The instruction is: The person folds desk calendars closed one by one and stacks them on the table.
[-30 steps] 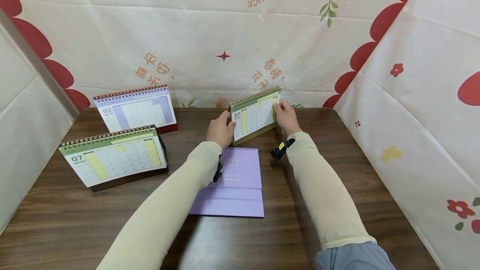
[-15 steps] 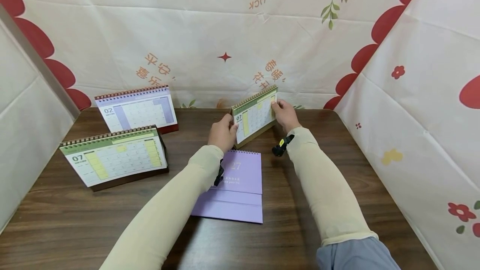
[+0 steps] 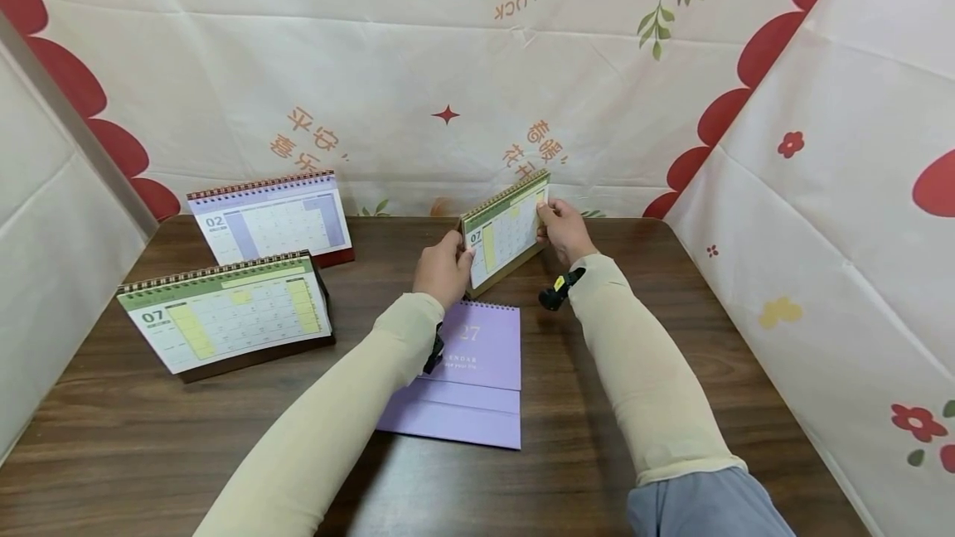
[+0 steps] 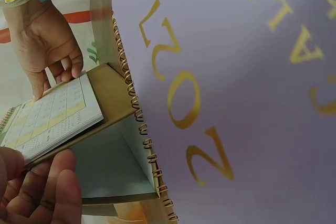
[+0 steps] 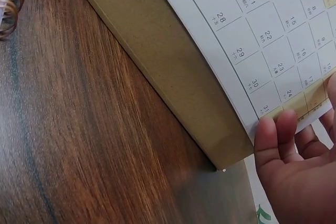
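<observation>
Near the back of the table stands a spiral-bound desk calendar [image 3: 507, 230] with a green header, a "07" page and a brown card base [image 5: 157, 61]. My left hand [image 3: 440, 268] grips its left edge, thumb on the page side and fingers behind the card in the left wrist view. At the opposite edge, my right hand [image 3: 564, 230] pinches the pages, its fingertips on the yellow column in the right wrist view. Closer to me lies a purple calendar [image 3: 485, 346] with gold "27" lettering, partly covered by my left forearm.
On the left, another green "07" desk calendar [image 3: 239, 309] stands in front of a purple "02" one [image 3: 279, 218]. The wood-grain table [image 3: 597, 454] meets printed white cloth walls [image 3: 448, 65] at the back and sides.
The held calendar has turned slightly, its right end coming leftward and its left end a little nearer me. The purple calendar sits slightly lower in view. Both hands keep their hold.
</observation>
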### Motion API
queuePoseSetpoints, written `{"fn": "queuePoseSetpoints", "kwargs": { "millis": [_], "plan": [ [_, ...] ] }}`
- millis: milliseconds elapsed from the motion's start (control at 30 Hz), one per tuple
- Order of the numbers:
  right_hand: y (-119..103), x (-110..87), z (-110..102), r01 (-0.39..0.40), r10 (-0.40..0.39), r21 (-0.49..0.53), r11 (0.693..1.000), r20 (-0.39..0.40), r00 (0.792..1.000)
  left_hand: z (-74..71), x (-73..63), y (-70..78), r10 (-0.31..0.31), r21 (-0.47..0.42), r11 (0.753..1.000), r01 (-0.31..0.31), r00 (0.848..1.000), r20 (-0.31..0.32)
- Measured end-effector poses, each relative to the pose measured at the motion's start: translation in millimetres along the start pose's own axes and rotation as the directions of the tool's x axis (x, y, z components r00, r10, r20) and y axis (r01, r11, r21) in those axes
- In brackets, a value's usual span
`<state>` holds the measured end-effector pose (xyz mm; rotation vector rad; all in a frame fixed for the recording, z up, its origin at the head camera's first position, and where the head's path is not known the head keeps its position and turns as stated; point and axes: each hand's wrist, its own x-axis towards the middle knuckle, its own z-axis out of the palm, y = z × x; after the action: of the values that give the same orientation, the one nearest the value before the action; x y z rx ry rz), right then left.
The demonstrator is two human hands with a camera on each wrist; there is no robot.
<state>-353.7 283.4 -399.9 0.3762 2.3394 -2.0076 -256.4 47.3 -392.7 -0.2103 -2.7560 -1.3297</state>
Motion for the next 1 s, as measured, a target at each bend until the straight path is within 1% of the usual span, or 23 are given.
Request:
{"fn": "queuePoseSetpoints", "kwargs": {
  "millis": [133, 333, 467, 567, 633, 700, 767, 800, 833, 1000],
  "plan": [
    [1, 0.7, 2, -0.002, 0.002, 0.028, 1.000, -0.006, 1.000, -0.7, -0.3, 0.2, -0.004, -0.002, 1.000, 0.004, 1.000, 0.004],
    [1, 0.9, 3, 0.005, -0.004, 0.020, 1.000, -0.015, 1.000, -1.2, -0.4, -0.5, -0.006, -0.029, 1.000, 0.006, 1.000, 0.004],
    [2, 0.8, 3, 0.009, -0.009, 0.029, 1.000, -0.020, 1.000, -1.9, -1.3, -4.0, -0.014, -0.084, 0.996, 0.018, 0.999, 0.037],
    [2, 0.4, 1, 0.009, -0.009, 0.037, 0.999, -0.017, 1.000, -3.9, -2.9, -7.6, -0.046, -0.132, 0.990, 0.053, 0.997, 0.056],
    [2, -0.2, 0, 0.008, -0.008, 0.030, 1.000, -0.008, 1.000, -5.7, -3.8, -9.7, -0.088, -0.160, 0.983, 0.092, 0.996, 0.032],
    [2, -0.3, -2, 0.006, -0.006, 0.024, 1.000, -0.003, 1.000, -8.2, -4.6, -10.7, -0.130, -0.188, 0.974, 0.124, 0.991, -0.017],
    [2, 0.2, -3, 0.007, -0.007, 0.019, 1.000, -0.004, 1.000, -10.0, -4.4, -11.1, -0.161, -0.219, 0.965, 0.146, 0.985, -0.055],
    [3, 0.4, -3, 0.008, -0.008, 0.019, 1.000, -0.005, 1.000, -10.5, -4.0, -11.2, -0.173, -0.230, 0.961, 0.155, 0.983, -0.061],
    [3, 0.6, -3, 0.008, -0.008, 0.017, 1.000, -0.008, 1.000, -10.8, -3.5, -11.4, -0.181, -0.234, 0.958, 0.164, 0.982, -0.053],
    [3, 1.2, -1, 0.023, -0.022, 0.018, 1.000, -0.009, 1.000, -10.2, 0.4, -13.5, -0.186, -0.219, 0.958, 0.187, 0.982, 0.026]
  ]
}}
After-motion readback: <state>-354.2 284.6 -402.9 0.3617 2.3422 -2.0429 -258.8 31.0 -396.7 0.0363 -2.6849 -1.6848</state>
